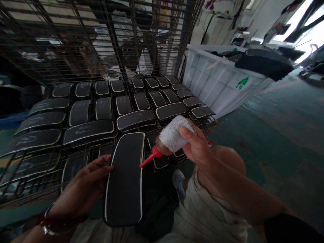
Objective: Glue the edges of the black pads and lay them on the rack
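A long black panel (126, 182) with rounded corners stands in front of me, tilted, with a pale line running along its edges. My left hand (88, 180) grips its left edge between thumb and fingers. In my right hand (196, 141) is a white bottle (173, 135) with brownish contents near its neck. The red nozzle (152, 157) of the bottle points down and left, its tip at the panel's right edge. The underside of the panel is hidden.
Many similar black panels with pale outlines lie in rows on a wire rack (50, 192) ahead. Upright wire mesh (121, 40) stands behind them. A white bin (210, 77) holding dark pieces (263, 62) is at the right. A person (278, 25) is at the far right.
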`<state>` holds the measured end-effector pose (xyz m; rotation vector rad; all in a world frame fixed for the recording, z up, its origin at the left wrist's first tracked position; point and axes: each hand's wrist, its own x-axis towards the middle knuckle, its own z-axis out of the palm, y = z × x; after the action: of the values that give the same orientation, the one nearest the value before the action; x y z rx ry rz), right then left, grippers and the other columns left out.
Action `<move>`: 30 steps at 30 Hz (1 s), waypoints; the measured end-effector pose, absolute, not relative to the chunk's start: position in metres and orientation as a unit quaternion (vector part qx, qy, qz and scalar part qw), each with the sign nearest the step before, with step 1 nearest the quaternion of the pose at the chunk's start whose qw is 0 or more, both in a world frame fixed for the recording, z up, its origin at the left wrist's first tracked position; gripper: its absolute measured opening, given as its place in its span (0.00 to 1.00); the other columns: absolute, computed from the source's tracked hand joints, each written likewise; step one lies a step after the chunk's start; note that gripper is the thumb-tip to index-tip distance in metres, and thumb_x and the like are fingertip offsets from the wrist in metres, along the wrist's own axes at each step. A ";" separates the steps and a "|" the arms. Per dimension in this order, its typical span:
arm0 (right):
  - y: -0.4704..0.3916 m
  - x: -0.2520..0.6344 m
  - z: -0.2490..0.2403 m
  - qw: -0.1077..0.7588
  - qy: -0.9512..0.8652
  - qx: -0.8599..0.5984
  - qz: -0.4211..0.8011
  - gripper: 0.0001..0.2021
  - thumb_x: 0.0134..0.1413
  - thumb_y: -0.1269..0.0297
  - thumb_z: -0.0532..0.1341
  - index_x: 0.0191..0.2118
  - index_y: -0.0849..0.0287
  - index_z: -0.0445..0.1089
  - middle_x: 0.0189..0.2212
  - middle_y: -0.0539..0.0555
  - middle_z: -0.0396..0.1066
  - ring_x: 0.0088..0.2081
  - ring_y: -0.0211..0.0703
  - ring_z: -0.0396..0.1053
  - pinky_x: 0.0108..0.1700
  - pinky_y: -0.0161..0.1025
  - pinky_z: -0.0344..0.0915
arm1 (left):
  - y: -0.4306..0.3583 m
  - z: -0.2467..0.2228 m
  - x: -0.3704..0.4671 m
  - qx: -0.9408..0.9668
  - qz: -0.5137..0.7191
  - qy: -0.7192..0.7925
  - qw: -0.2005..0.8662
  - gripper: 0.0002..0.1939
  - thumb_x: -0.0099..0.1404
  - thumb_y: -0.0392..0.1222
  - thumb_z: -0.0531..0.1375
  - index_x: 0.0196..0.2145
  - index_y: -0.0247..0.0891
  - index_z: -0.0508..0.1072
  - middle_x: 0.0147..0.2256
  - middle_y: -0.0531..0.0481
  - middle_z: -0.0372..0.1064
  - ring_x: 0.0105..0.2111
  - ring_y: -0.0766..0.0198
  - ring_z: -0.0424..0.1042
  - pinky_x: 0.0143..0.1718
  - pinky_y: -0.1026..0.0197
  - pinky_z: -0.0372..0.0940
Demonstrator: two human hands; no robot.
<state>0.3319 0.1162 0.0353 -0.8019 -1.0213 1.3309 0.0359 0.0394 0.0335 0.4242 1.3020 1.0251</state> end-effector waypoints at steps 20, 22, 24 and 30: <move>0.096 0.332 0.029 0.548 -0.506 -0.301 0.595 0.29 0.52 0.44 0.79 0.55 0.50 0.78 0.46 0.57 0.81 0.45 0.58 0.81 0.47 0.53 0.78 | 0.056 0.039 0.026 0.167 0.509 0.561 0.631 0.12 0.67 0.19 0.63 0.41 0.32 0.79 0.34 0.46 0.85 0.28 0.60 0.84 0.32 0.63 0.80; 0.095 0.332 0.031 0.543 -0.511 -0.285 0.603 0.28 0.54 0.45 0.79 0.56 0.50 0.77 0.45 0.57 0.81 0.45 0.59 0.82 0.47 0.54 0.79 | 0.058 0.040 0.026 0.163 0.515 0.555 0.633 0.11 0.68 0.20 0.62 0.42 0.31 0.80 0.34 0.47 0.84 0.29 0.61 0.84 0.33 0.64 0.80; 0.093 0.330 0.034 0.541 -0.509 -0.277 0.610 0.27 0.55 0.47 0.79 0.56 0.50 0.76 0.43 0.57 0.82 0.44 0.60 0.83 0.45 0.53 0.80 | 0.060 0.040 0.026 0.158 0.520 0.554 0.630 0.11 0.70 0.21 0.61 0.42 0.30 0.80 0.34 0.47 0.84 0.28 0.61 0.84 0.32 0.63 0.81; 0.093 0.326 0.042 0.563 -0.484 -0.282 0.607 0.25 0.56 0.50 0.78 0.55 0.50 0.75 0.46 0.56 0.83 0.48 0.59 0.83 0.49 0.55 0.82 | 0.067 0.050 0.036 0.012 0.598 0.564 0.570 0.22 0.76 0.20 0.49 0.35 0.30 0.80 0.26 0.49 0.80 0.20 0.68 0.79 0.24 0.70 0.77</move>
<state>0.3258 0.0935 0.0425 -0.6646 -1.1403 1.4289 0.0356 0.0673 0.0500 0.0271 1.3234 1.4040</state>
